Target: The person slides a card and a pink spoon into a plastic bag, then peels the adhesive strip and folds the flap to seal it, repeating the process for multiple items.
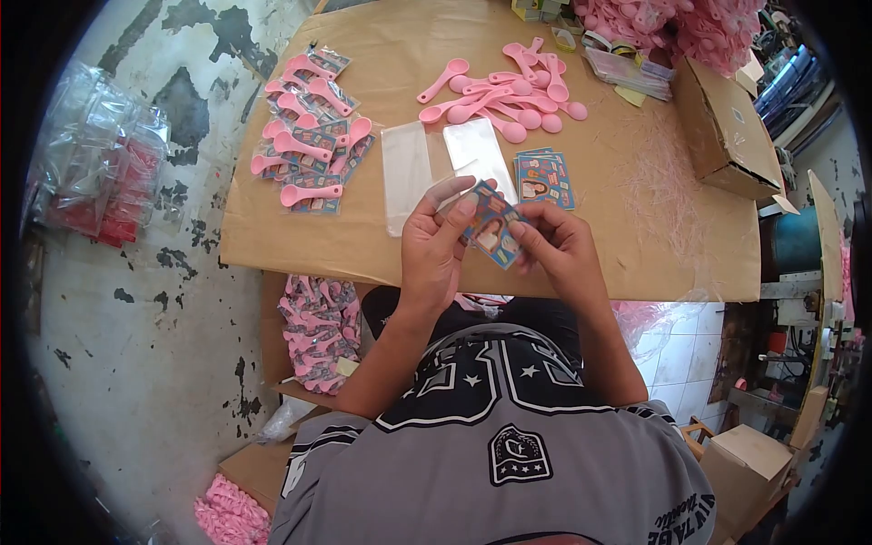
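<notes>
Near the table's front edge, my left hand (438, 241) pinches a small printed card (491, 227) between thumb and fingers. My right hand (559, 243) grips the card's other side. The card is tilted; whether a clear sleeve surrounds it is hard to tell. Just beyond my hands lie clear plastic bags (405, 177) and a whitish stack of sleeves (479, 150). A stack of printed cards (545, 180) lies to their right. Loose pink spoons (509, 95) form a pile farther back. At the left, pink spoons rest on bagged cards (313, 202).
A cardboard box (727, 136) stands at the table's right edge, near pink items in bags (672, 27). Below the table's left front is a box of packed pink spoons (320, 331). Plastic packs (100, 154) are at far left.
</notes>
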A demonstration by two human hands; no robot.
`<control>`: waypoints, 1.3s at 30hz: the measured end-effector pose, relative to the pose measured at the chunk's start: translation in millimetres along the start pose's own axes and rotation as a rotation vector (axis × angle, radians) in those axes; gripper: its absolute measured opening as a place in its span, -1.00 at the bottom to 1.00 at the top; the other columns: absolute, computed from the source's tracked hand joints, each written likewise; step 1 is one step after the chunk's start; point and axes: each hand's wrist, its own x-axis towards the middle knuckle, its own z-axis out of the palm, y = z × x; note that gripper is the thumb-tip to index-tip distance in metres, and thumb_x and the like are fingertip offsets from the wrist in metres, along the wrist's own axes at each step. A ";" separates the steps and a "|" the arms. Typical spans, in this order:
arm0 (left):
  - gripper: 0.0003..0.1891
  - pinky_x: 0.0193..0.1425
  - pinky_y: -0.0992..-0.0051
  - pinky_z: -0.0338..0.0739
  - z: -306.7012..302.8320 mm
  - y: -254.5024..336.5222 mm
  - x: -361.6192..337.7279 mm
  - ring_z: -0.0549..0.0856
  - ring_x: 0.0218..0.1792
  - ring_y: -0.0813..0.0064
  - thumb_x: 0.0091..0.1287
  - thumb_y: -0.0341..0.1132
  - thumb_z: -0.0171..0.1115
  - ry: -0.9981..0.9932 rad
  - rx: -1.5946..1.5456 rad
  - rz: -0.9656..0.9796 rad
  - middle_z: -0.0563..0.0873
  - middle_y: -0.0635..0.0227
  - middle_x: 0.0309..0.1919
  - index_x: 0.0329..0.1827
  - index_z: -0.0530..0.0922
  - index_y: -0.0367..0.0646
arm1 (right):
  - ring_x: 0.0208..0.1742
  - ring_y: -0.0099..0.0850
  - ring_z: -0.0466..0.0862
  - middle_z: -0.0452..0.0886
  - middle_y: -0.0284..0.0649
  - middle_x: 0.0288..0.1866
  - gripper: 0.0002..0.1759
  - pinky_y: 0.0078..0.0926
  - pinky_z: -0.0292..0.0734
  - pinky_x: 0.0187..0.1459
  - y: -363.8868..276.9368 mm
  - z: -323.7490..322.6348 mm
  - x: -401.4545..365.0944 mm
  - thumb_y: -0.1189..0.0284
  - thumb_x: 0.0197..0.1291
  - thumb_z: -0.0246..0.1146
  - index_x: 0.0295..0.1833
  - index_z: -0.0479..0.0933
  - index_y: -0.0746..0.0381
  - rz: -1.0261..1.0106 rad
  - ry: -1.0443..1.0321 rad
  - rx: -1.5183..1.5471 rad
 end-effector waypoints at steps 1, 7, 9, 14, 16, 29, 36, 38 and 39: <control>-0.60 0.33 0.28 0.73 -1.1 -1.0 0.2 0.75 0.25 0.27 0.60 -0.40 0.25 0.003 -0.020 -0.001 0.69 -0.03 0.30 0.42 0.46 -0.34 | -0.28 -0.60 0.74 0.74 -0.28 -0.21 -0.70 -0.65 0.67 -0.27 -0.8 4.4 1.4 0.45 0.49 0.37 0.19 0.58 0.38 -0.020 0.035 0.043; -0.63 0.32 0.33 0.70 -3.7 -8.6 1.6 0.77 0.21 0.32 0.60 -0.40 0.26 0.017 -0.038 -0.001 0.72 0.02 0.27 0.39 0.51 -0.33 | -0.19 -0.56 0.76 0.74 -0.24 -0.13 -0.80 -0.60 0.69 -0.16 8.7 15.2 6.1 0.49 0.47 0.38 0.08 0.59 0.35 -0.069 0.097 0.191; -0.63 0.32 0.36 0.67 -1.3 -13.1 -0.7 0.76 0.21 0.37 0.60 -0.41 0.26 -0.014 -0.047 -0.004 0.73 0.06 0.26 0.39 0.52 -0.31 | -0.19 -0.56 0.75 0.74 -0.26 -0.12 -0.81 -0.60 0.68 -0.13 10.2 24.4 8.1 0.49 0.47 0.39 0.07 0.59 0.33 -0.130 0.140 0.185; -0.63 0.47 0.34 0.52 19.0 -7.7 -7.0 0.65 0.37 0.42 0.62 -0.39 0.24 0.003 0.007 0.019 0.62 0.11 0.43 0.41 0.52 -0.30 | -0.17 -0.61 0.72 0.73 -0.31 -0.10 -0.80 -0.62 0.62 -0.07 14.5 36.0 14.8 0.46 0.47 0.39 0.08 0.61 0.32 -0.232 0.210 0.193; -0.59 0.53 0.31 0.46 22.8 -6.9 -9.2 0.58 0.44 0.41 0.63 -0.39 0.22 0.004 0.030 0.019 0.54 0.11 0.51 0.47 0.47 -0.29 | -0.20 -0.62 0.71 0.74 -0.32 -0.12 -0.79 -0.61 0.63 -0.08 12.7 40.0 14.7 0.45 0.47 0.40 0.09 0.62 0.32 -0.188 0.190 0.215; -0.38 0.55 0.13 0.53 36.0 6.3 4.4 0.54 0.51 0.07 0.64 -0.47 0.07 -0.070 -0.143 0.163 0.51 -0.14 0.49 0.73 0.20 -0.02 | -0.42 -0.70 0.59 0.66 -0.40 -0.38 -0.82 -0.70 0.50 -0.34 26.0 26.6 -3.2 0.40 0.43 0.45 -0.06 0.61 0.24 -0.106 0.129 0.244; -0.39 0.48 0.17 0.60 30.8 4.9 2.2 0.71 0.28 0.21 0.64 -0.49 0.07 -0.091 -0.260 0.126 0.67 -0.02 0.27 0.70 0.21 0.07 | -0.41 -0.75 0.52 0.61 -0.46 -0.39 -0.76 -0.72 0.38 -0.36 7.3 36.7 -8.1 0.39 0.40 0.49 -0.16 0.53 0.19 -0.045 0.167 0.275; -0.39 0.46 0.18 0.62 29.1 3.8 0.4 0.74 0.22 0.26 0.63 -0.50 0.07 -0.101 -0.258 0.126 0.70 0.02 0.21 0.70 0.20 0.04 | -0.42 -0.75 0.51 0.59 -0.48 -0.39 -0.73 -0.72 0.37 -0.37 11.4 33.5 -6.8 0.38 0.38 0.50 -0.20 0.50 0.18 -0.060 0.132 0.242; -0.38 0.46 0.17 0.63 28.9 1.9 -0.4 0.75 0.20 0.27 0.63 -0.51 0.07 -0.107 -0.254 0.123 0.71 0.04 0.19 0.71 0.19 0.02 | -0.43 -0.75 0.49 0.57 -0.49 -0.39 -0.72 -0.72 0.36 -0.37 13.3 35.2 -5.6 0.38 0.38 0.51 -0.21 0.49 0.17 -0.054 0.147 0.241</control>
